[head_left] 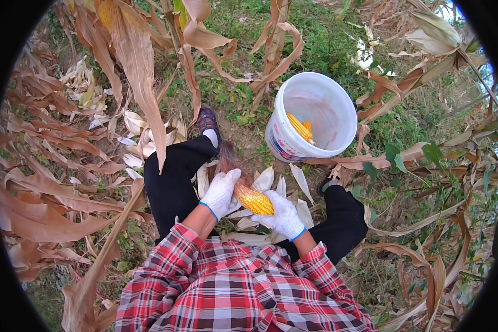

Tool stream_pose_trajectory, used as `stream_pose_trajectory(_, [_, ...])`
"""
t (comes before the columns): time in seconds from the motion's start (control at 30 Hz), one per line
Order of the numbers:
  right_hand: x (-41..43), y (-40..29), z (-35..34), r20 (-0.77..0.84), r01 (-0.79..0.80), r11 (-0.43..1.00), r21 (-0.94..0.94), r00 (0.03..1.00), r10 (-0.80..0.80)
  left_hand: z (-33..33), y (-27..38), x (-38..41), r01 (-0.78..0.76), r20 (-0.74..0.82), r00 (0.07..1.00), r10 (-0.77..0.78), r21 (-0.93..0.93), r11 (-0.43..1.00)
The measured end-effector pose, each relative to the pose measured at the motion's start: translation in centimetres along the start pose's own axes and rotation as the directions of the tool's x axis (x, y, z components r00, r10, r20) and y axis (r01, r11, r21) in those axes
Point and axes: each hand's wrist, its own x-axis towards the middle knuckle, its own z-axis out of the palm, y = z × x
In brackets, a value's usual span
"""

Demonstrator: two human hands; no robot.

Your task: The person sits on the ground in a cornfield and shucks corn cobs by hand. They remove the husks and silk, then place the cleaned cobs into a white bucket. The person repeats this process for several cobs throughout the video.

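Between my gloved hands lies a yellow ear of corn [255, 201], its husk off and reddish-brown corn silk [235, 166] trailing from its upper-left end. My left hand [221, 193], in a white knit glove, is closed at the silk end of the ear. My right hand [280, 215], gloved alike, grips the lower-right end. Beyond my hands, a white plastic bucket [275, 124] stands on the ground, with a few yellow corn ears [300, 128] inside. Pale corn husks [264, 179] lie on the ground between my legs, partly hidden by my hands.
Dry corn stalks and leaves [139, 70] hang at the upper left, one reaching over my left knee. More husks [135, 122] lie beside my left foot. A bent dry stalk [431, 74] with an ear in its husk crosses the right side. Green weeds [315, 50] grow behind the bucket.
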Motion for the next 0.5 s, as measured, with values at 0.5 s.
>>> stream_pose_trajectory(0.5, [0.5, 1.7, 2.7, -0.164, 0.020, 0.983, 0.185, 0.986, 0.011, 1.6, -0.5, 0.1, 0.414, 0.209, 0.907, -0.365, -0.592, 0.691])
